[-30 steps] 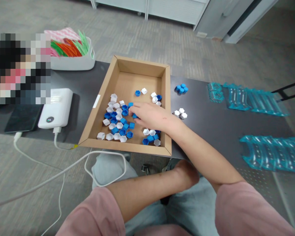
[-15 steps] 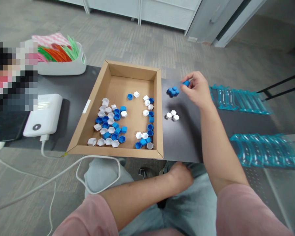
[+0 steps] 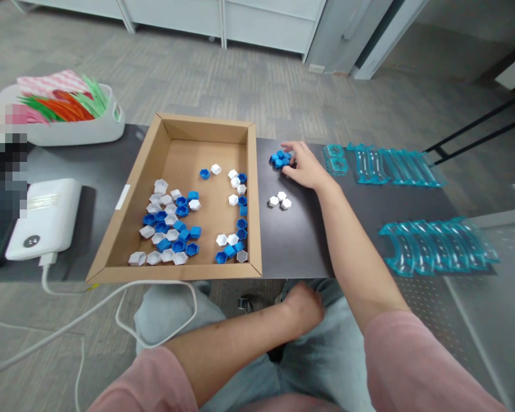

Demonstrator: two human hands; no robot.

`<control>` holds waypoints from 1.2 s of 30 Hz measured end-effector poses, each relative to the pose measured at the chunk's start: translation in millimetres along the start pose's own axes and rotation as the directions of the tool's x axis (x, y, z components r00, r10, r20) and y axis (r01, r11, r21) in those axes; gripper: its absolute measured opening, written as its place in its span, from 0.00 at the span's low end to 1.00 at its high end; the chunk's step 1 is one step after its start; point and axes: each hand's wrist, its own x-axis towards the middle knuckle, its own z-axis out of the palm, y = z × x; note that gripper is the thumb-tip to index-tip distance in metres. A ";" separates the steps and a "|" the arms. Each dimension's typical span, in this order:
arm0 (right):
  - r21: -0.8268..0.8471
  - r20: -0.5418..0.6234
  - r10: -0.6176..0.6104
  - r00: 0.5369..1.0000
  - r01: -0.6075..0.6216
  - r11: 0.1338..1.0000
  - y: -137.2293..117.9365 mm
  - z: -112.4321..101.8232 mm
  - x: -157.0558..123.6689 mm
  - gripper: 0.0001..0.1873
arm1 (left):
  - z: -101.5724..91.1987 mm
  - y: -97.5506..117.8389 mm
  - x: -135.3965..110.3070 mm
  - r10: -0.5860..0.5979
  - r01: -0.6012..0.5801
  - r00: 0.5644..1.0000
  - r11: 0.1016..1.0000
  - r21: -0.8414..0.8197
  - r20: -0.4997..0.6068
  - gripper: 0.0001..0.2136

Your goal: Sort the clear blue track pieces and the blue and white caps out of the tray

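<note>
My right hand (image 3: 302, 166) is at the right edge of a small cluster of blue hexagonal pieces (image 3: 280, 159) on the dark table. Its thumb and fingers are spread around that edge, touching or very close to the pieces; the fingers partly hide the contact. Just nearer to me lies a small group of white hexagonal pieces (image 3: 280, 200). My left hand (image 3: 304, 309) rests on my lap, curled, with its fingers mostly hidden. A shallow cardboard box (image 3: 254, 229) left of the right hand holds many loose blue and white hexagonal pieces (image 3: 170, 219).
Clear teal plastic parts (image 3: 438, 246) lie in rows on the right, with a smaller teal part (image 3: 335, 160) beside my right hand. At left are a white power bank (image 3: 47, 217) with a cable (image 3: 111, 297) and a white basket (image 3: 77, 134) of colourful strips. A pixelated area covers the far left.
My right hand has moved left to the blue cluster, bringing the blue piece it held. Its thumb and fingers are now wider apart. The view has shifted right; my left hand stays on my lap.
</note>
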 end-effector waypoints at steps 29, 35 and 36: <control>-0.205 0.391 -0.367 0.844 0.469 0.859 -162.4 19.6 -46.1 0.29 | -2.0 -0.2 -1.9 -0.026 0.024 0.999 0.999 -0.043 -0.046 0.11; -0.091 0.322 -0.400 0.858 0.448 0.889 -159.6 16.8 -41.7 0.19 | -0.2 -0.8 -3.4 -0.018 0.016 0.999 0.999 -0.048 -0.032 0.13; -0.070 0.286 -0.399 0.871 0.434 0.898 -157.3 15.0 -40.0 0.18 | 0.1 -0.6 -3.6 -0.018 0.017 0.999 0.999 -0.048 -0.028 0.13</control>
